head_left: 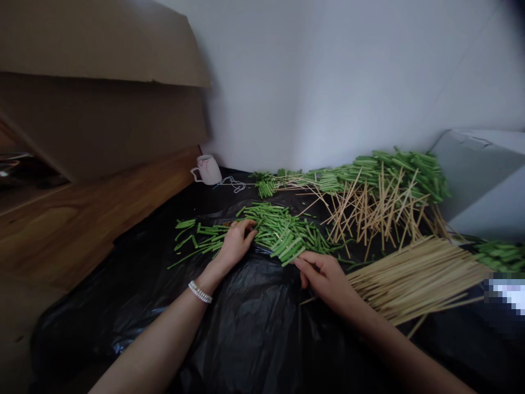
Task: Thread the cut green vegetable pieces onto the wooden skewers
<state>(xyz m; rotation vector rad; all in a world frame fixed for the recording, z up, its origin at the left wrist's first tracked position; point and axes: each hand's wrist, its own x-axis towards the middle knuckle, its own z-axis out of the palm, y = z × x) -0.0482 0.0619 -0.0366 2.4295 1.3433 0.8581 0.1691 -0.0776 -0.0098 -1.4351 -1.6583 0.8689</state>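
Note:
My left hand (237, 242) rests palm down on a loose pile of short green stalk pieces (274, 230), its fingers curled into them. My right hand (326, 275) sits just right of the pile with thumb and fingers pinched together; a thin bamboo skewer (308, 300) pokes out beneath it. A bundle of plain bamboo skewers (414, 273) lies right beside that hand. Further back, skewers threaded with green pieces (381, 186) lie in a heap. All of it lies on black plastic sheeting (254, 323).
A wooden surface (82, 230) runs along the left beside the sheeting, with large cardboard boxes (102, 104) above it. A white mug (207, 169) and a small cord stand by the back wall. A grey box (484, 180) is at the right.

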